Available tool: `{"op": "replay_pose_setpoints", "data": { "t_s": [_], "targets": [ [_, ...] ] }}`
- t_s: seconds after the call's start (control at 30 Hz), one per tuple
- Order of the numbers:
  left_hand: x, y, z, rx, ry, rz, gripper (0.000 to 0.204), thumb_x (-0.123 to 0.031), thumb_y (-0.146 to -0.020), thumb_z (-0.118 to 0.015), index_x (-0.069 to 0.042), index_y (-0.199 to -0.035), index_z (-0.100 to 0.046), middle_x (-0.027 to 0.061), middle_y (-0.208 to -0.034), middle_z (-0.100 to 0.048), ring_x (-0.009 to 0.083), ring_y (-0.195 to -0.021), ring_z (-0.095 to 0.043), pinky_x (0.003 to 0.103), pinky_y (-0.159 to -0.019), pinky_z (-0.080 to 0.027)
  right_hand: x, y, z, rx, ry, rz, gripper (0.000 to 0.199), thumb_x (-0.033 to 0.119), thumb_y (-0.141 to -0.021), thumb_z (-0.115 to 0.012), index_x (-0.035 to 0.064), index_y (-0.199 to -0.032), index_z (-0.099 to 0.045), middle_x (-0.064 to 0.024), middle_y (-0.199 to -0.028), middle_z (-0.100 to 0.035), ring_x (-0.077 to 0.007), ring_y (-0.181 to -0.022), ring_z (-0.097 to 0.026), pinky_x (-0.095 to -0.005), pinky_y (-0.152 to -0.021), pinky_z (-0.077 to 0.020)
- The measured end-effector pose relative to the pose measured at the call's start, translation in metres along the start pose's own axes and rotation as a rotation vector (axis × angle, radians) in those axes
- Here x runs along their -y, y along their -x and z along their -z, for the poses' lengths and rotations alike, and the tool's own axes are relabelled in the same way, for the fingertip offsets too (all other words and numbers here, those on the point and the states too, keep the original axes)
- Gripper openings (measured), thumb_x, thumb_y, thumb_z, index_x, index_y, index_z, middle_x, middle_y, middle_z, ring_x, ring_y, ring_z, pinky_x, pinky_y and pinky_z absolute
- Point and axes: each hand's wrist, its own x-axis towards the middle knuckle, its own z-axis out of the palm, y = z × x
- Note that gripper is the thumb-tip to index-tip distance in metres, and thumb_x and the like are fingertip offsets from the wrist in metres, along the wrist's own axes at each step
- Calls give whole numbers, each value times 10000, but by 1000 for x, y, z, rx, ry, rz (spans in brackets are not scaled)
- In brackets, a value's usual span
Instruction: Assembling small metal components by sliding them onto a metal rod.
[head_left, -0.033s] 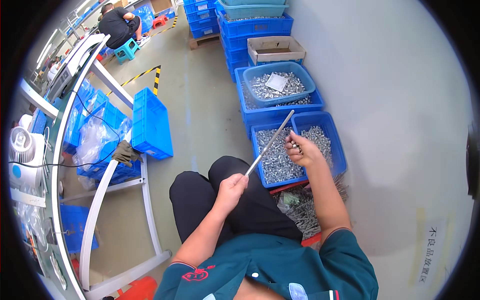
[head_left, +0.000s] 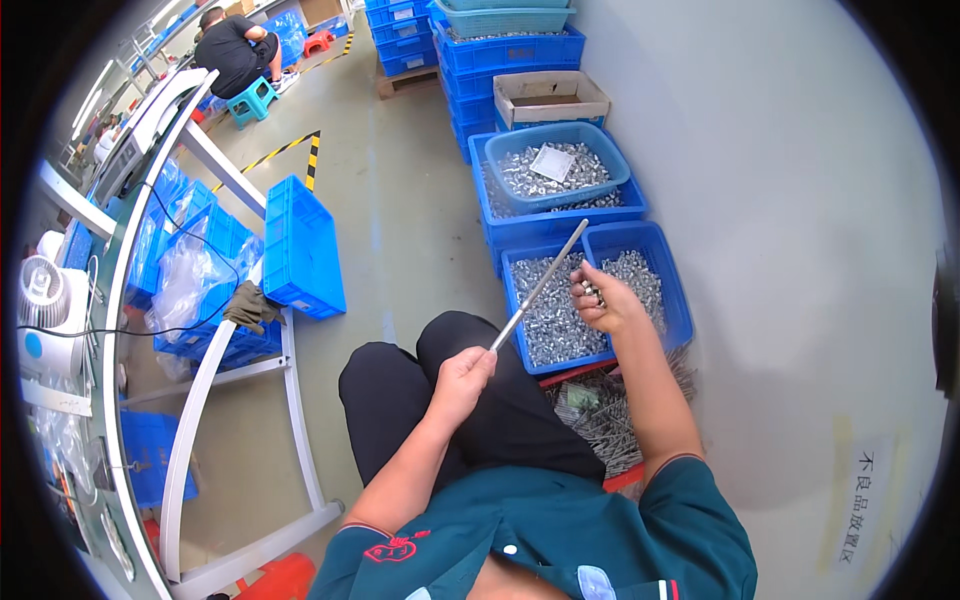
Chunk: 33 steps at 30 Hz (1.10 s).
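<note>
My left hand [head_left: 465,384] is closed around the lower end of a thin, straight metal rod [head_left: 540,287]. The rod slants up and away to the right, its far tip over a blue divided bin [head_left: 684,318]. Curled fingers of my right hand [head_left: 612,305] hold a few small shiny metal pieces [head_left: 592,294], partly hidden; they look like nuts or short sleeves. This hand is above the bin, just right of the rod and apart from it. Many small silver fittings [head_left: 562,335] fill both bin compartments. Below the right forearm lies a pile of thin metal rods [head_left: 605,425] in a red tray.
Beyond the divided bin, a light-blue basket [head_left: 607,190] of metal parts sits in a larger blue bin. An open carton [head_left: 505,100] and stacked blue crates [head_left: 550,52] stand farther back. A white-framed workbench [head_left: 200,420] runs along the left; a wall borders the right. A seated person [head_left: 235,55] is far off.
</note>
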Motion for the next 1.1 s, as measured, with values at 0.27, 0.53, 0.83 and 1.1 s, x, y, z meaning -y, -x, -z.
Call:
{"op": "replay_pose_setpoints", "data": {
  "t_s": [0.27, 0.53, 0.83, 1.1],
  "targets": [
    [1, 4, 1, -18, -85, -49, 274, -199, -900, -527, -15, -698, -528, -33, -608, -453, 43, -579, -392, 220, -522, -330, 5, 4, -7, 54, -1, 96, 167, 133, -876, -503, 3, -979, -517, -59, -761, -502, -69, -508, -388, -156, -356, -280],
    [2, 6, 3, -32, -158, -67, 261, -193, -890, -541, 5, -720, -541, -11, -604, -465, 56, -586, -407, 238, -534, -354, 8, 5, -14, 259, -227, 125, 178, 250, -892, -556, 78, -936, -556, -1, -727, -484, -56, -506, -377, -152, -363, -251],
    [7, 3, 2, -13, -230, -98, 289, -225, -890, -538, 16, -731, -549, 15, -599, -481, 77, -587, -432, 258, -545, -376, 22, 4, -38, 165, -291, 284, 280, 300, -818, -649, 68, -966, -598, -20, -711, -494, -57, -485, -366, -160, -363, -242],
    [8, 4, 2, -35, -203, -106, 275, -214, -889, -540, 8, -726, -556, 13, -597, -492, 76, -582, -439, 255, -543, -377, 14, 6, -51, 135, -260, 359, 236, 225, -823, -658, 40, -955, -595, -39, -741, -522, -64, -503, -384, -165, -366, -254]
  ]
}}
